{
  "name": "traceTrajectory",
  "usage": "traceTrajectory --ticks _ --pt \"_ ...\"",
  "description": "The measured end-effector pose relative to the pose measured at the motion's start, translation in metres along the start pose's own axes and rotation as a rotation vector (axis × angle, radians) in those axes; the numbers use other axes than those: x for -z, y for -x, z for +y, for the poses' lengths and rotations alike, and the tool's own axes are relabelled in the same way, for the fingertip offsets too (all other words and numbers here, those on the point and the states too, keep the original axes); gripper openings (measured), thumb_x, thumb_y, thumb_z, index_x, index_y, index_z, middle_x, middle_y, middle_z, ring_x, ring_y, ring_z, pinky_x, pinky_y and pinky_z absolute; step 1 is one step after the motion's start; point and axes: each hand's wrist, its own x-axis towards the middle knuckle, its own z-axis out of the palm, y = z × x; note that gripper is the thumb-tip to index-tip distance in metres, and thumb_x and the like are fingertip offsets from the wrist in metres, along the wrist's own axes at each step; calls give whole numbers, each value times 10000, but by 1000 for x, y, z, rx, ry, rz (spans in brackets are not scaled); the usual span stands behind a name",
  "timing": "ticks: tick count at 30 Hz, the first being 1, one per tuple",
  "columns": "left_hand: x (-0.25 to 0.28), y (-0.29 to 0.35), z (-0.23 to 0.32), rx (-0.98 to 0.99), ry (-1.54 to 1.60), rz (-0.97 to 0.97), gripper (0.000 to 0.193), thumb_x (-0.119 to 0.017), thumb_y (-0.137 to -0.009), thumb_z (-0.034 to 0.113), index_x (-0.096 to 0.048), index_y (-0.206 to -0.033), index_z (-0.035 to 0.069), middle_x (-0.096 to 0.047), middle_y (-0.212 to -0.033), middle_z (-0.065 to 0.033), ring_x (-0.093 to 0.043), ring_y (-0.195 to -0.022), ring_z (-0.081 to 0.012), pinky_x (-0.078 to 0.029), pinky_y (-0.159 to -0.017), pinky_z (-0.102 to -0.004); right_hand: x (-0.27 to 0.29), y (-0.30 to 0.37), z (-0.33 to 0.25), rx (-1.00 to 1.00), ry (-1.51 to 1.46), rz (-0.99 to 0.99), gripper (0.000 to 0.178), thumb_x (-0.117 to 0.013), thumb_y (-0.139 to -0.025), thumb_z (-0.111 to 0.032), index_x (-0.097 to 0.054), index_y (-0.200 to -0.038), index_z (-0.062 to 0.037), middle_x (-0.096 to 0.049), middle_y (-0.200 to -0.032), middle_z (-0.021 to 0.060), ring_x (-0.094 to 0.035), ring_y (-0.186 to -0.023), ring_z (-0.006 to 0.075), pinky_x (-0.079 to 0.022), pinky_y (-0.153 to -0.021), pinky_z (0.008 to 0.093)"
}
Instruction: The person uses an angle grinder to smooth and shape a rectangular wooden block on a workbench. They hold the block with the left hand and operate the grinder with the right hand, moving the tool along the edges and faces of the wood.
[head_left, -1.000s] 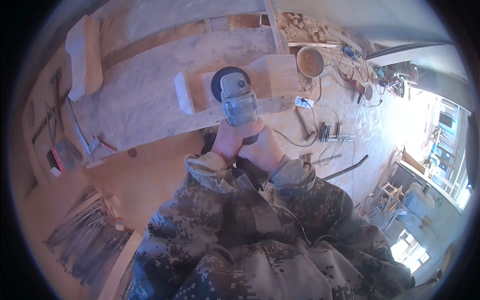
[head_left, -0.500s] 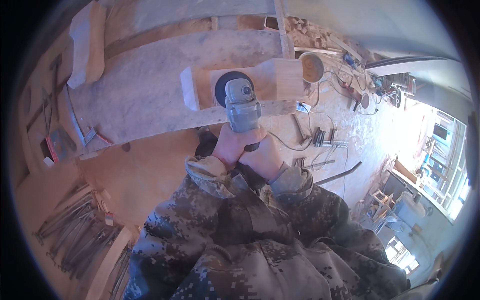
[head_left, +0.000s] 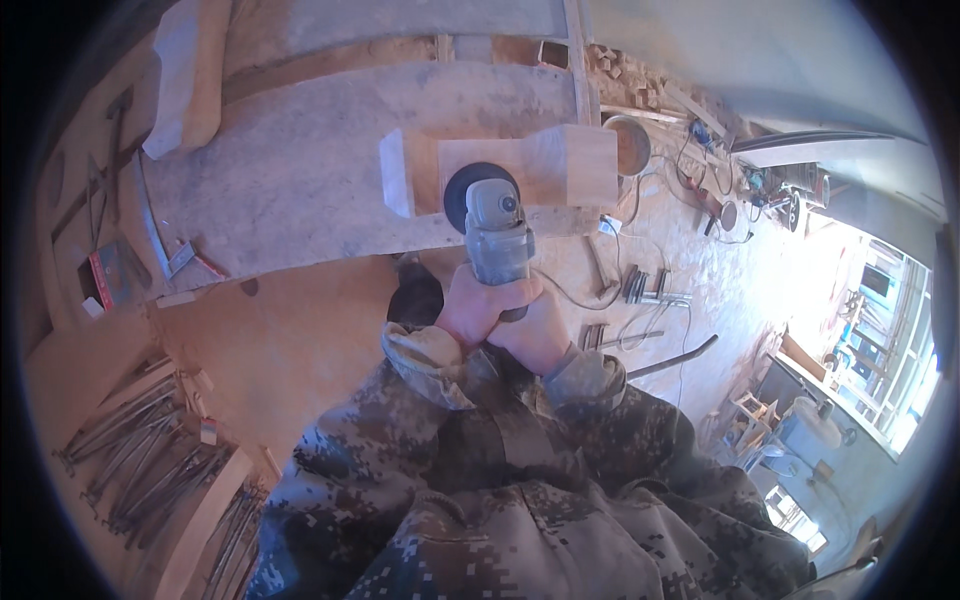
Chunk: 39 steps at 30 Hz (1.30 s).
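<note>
My left hand point(head_left: 468, 306) and my right hand point(head_left: 536, 332) are wrapped together round the rear body of a grey angle grinder point(head_left: 500, 248), one on each side. Its dark round disc point(head_left: 458, 196) lies over the near edge of a pale shaped wood block point(head_left: 590, 166), left of the block's middle. The grinder's head hides part of the disc, and whether the disc presses on the wood I cannot tell. The block, with wider ends and a narrower middle, rests along the near edge of a dusty workbench point(head_left: 300, 160).
Another shaped wood piece point(head_left: 190, 80) sits at the bench's far left. A square tool point(head_left: 180, 258) lies by the left edge. Clamps point(head_left: 150, 460) are piled lower left. Right, a round bucket point(head_left: 628, 145), another grinder point(head_left: 710, 205) and cords point(head_left: 575, 295) lie on the floor.
The grinder has drawn slightly toward me, so its disc now covers the block's near edge more than its middle. The whole view has shifted a little. Both hands keep their grip.
</note>
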Motion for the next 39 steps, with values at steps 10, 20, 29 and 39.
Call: traceTrajectory --ticks 10,20,29,39 --pt "0 -18 18 -33 11 3 297 -844 -831 145 -717 -1079 42 -725 -987 -41 -677 -873 -143 -549 -789 -340 2 -22 -21 38 -117 -55 319 -799 -720 -8 -731 -1032 -5 -742 -980 34 -695 -957 124 -564 -847 319" --pt "-6 -34 27 0 -36 -5 261 -827 -875 146 -709 -1089 54 -720 -980 -30 -681 -865 -133 -548 -775 -335 16 -36 -32 -24 22 -27 370 -816 -714 -52 -697 -1056 26 -751 -963 90 -729 -913 163 -588 -787 333" --pt "-11 -39 29 12 -29 -58 252 -826 -875 159 -720 -1071 42 -719 -966 -36 -680 -852 -133 -546 -766 -329 19 -36 -31 15 -11 44 393 -824 -724 -65 -693 -1081 35 -755 -984 93 -730 -939 182 -586 -826 334" --pt "-6 3 -3 0 -42 -15 231 -845 -838 123 -735 -1022 37 -732 -968 -40 -680 -846 -141 -550 -789 -329 -2 13 8 -8 60 72 607 -871 -723 -211 -603 -1233 -18 -692 -1133 144 -704 -1084 278 -561 -955 406"
